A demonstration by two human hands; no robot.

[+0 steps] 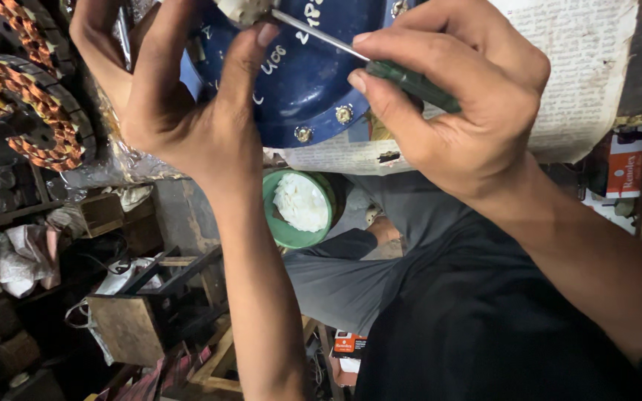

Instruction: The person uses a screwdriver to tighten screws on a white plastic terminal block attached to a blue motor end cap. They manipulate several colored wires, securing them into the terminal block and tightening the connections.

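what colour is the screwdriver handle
Dark green, clearest in the head view: screwdriver handle held in the right hand.

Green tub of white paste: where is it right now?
Head view, centre: the green tub sits below the blue housing, between the left forearm and the grey trouser leg.

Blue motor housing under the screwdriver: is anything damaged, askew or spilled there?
No damage shows on the blue motor housing; its two visible rim screws sit flush. The right hand holds the green-handled screwdriver slanted, the left hand steadies the housing. The newspaper beneath is torn at its edge.
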